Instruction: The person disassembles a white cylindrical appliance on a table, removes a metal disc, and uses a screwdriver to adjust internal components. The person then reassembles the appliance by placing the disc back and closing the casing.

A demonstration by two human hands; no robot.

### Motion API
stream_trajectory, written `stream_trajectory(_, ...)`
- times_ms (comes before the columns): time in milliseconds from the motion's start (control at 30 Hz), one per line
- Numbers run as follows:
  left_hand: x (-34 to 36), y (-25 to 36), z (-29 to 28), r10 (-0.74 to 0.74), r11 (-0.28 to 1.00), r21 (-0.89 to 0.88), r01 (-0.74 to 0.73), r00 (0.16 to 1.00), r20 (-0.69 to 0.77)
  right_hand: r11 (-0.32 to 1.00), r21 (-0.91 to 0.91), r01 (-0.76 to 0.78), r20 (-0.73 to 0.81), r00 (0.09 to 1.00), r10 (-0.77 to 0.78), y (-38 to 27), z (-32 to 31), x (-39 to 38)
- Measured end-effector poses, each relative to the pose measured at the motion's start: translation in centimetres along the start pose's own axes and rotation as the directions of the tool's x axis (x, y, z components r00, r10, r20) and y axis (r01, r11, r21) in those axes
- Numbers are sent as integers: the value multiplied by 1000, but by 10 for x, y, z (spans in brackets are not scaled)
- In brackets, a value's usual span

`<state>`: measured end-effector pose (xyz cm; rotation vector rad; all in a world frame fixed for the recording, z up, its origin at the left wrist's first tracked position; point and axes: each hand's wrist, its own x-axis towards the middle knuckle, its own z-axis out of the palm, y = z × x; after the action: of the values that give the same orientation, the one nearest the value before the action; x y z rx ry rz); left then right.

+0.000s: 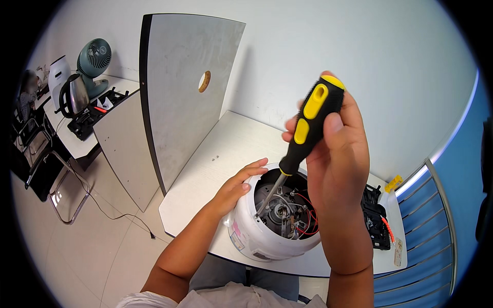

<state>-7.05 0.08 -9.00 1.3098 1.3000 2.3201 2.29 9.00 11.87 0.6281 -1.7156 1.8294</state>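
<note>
A white, round rice cooker point(240, 226) stands on the table with its inside exposed: a dark metal base, a central round part, red and pale wires. My left hand point(232, 191) grips its upper left rim, fingers over the edge and thumb against the side. In my right hand point(336, 149) is a large black-and-yellow screwdriver point(307, 126), its handle held up and tilted. The screwdriver's metal shaft slants down into the rice cooker, and its tip is at the inner wall near the front left. Whether the tip sits on a screw is too small to tell.
The white table point(192, 177) has a grey divider point(179, 87) at its left. Right of my forearm lies a black tool case point(377, 220); a yellow clamp-like piece point(393, 183) is behind it. A metal railing point(447, 205) borders the right. A kettle point(77, 95) and fan point(95, 59) stand far left.
</note>
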Motion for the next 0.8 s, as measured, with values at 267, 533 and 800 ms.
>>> stream_trajectory(267,2,7,1,27,997,66,-28,1000,15,941,336,43,-13,999,-41,13,-6,3)
stream_trajectory(533,-1,-2,-2,26,1000,-13,-26,1000,10,1000,11,0,-31,1000,0,7,3,0)
stream_trajectory(800,2,1,0,44,998,35,-45,999,15,924,378,60,30,997,-77,23,-14,1)
